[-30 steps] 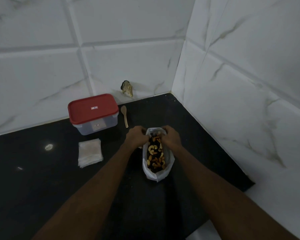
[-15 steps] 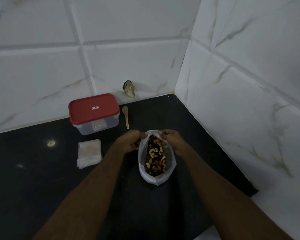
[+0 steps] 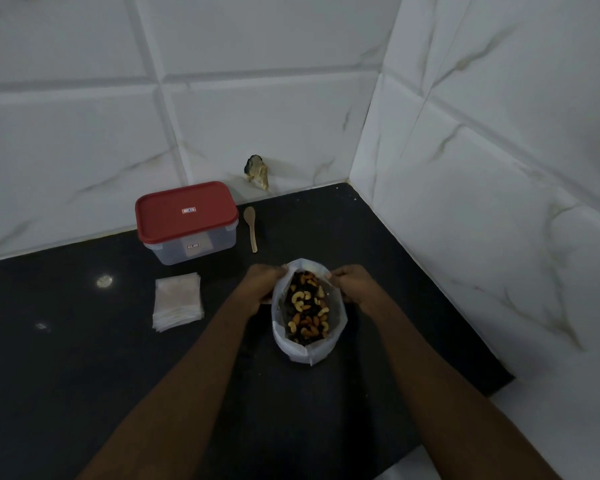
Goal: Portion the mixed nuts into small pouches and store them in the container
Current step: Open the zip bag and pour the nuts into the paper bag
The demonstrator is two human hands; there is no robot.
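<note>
A clear plastic bag [image 3: 303, 351] stands on the black counter [image 3: 84, 358], its mouth spread wide. Mixed nuts [image 3: 307, 311], cashews, almonds and dark pieces, show inside. My left hand [image 3: 262, 289] pinches the bag's left rim and my right hand [image 3: 352, 284] pinches the right rim. A stack of small white pouches [image 3: 177, 301] lies flat to the left of the bag. Behind it stands a clear container [image 3: 196, 245] with a shut red lid [image 3: 186, 211]. A small wooden spoon [image 3: 251, 227] lies beside the container.
White marble-look tiled walls close the counter at the back and right, forming a corner [image 3: 349, 181]. A small brownish object [image 3: 257, 171] leans against the back wall above the spoon. The counter's front right edge [image 3: 499, 386] drops off to a white surface.
Both hands have pulled the bag's rim apart, so the mouth is wider and more nuts show. The view has shifted slightly.
</note>
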